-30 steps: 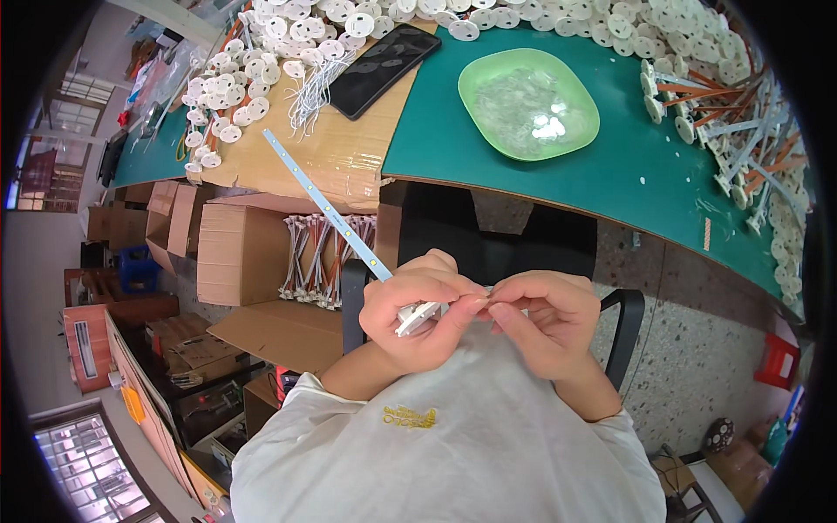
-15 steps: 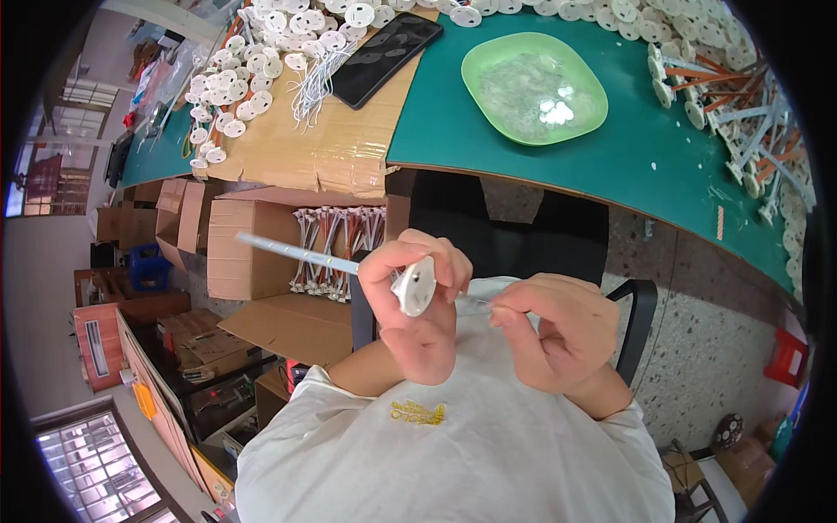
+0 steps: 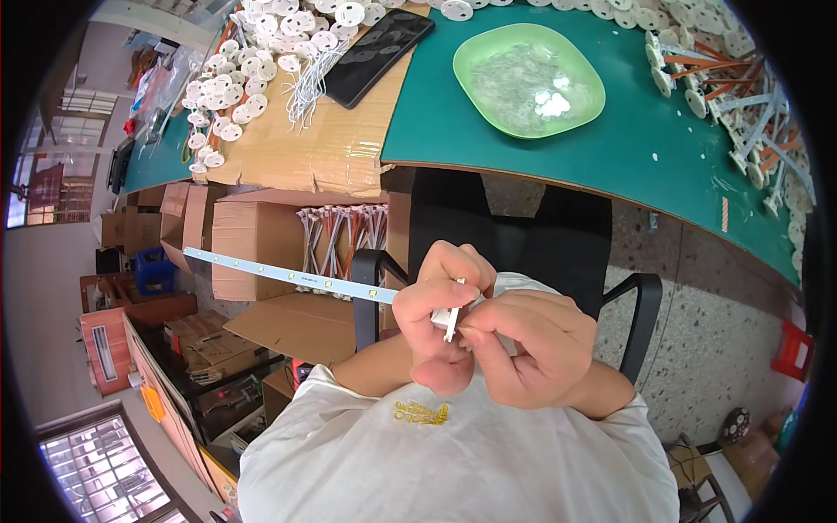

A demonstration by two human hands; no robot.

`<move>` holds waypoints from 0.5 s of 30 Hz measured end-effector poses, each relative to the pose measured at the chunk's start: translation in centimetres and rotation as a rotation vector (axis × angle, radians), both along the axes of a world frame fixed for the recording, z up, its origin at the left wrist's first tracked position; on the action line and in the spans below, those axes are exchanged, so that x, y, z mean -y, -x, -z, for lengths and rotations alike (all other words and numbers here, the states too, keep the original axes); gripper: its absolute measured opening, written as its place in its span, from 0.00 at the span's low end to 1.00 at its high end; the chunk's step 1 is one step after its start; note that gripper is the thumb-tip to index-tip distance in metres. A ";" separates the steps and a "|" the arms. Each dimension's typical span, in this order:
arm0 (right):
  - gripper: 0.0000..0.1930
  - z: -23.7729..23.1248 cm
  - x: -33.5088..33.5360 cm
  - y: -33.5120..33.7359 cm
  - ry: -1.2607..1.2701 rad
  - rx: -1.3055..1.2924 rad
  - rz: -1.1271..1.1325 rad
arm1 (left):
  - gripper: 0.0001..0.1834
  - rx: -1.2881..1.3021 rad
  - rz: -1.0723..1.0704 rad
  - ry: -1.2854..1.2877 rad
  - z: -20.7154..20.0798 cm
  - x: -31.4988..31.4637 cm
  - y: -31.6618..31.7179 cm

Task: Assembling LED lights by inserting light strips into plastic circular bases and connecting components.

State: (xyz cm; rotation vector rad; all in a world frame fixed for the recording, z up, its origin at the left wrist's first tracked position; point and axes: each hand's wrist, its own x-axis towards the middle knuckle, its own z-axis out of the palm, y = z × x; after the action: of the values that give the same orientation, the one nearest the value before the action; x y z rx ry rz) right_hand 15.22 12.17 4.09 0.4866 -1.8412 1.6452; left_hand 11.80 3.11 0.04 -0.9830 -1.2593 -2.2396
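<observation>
My left hand [image 3: 433,305] is closed around one end of an LED strip [image 3: 292,276], a narrow pale-blue bar with yellow diodes that sticks out to the left. At that end sits a white round cap [image 3: 450,326], turned edge-on between my fingers. My right hand [image 3: 539,349] is closed in a pinch, its thumb and forefinger right at the cap's side. What the pinch holds is hidden by the fingertips. Both hands are in front of my chest, below the table edge.
On the green table [image 3: 418,131] stands a green bowl [image 3: 537,133] of small clear pieces. A black phone [image 3: 379,57], white cords [image 3: 312,89] and many white round caps [image 3: 248,87] lie at left. Capped strips [image 3: 741,105] pile up at right. An open carton [image 3: 253,248] holds more.
My right hand has moved left to the cap, and the thin piece seen in its pinch is now hidden. My left hand has turned the cap edge-on; the strip's diodes now show.
</observation>
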 end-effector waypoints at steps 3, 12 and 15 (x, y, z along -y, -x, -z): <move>0.08 -1.1 0.1 0.0 -0.111 -0.054 0.022 | 0.41 -0.020 -0.028 -0.041 0.1 -0.3 -0.2; 0.09 -0.9 -1.9 0.4 0.029 0.114 -0.189 | 0.21 -0.025 0.143 0.169 -1.3 3.2 1.2; 0.10 -2.7 -5.8 -0.6 0.007 0.096 -0.008 | 0.17 -0.066 0.071 0.270 -2.0 5.8 1.8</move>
State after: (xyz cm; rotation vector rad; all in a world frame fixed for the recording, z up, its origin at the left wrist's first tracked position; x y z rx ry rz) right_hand 15.83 17.97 6.75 0.4189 -1.9048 1.7063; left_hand 9.98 -2.67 2.01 -1.2054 -1.5481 -2.1057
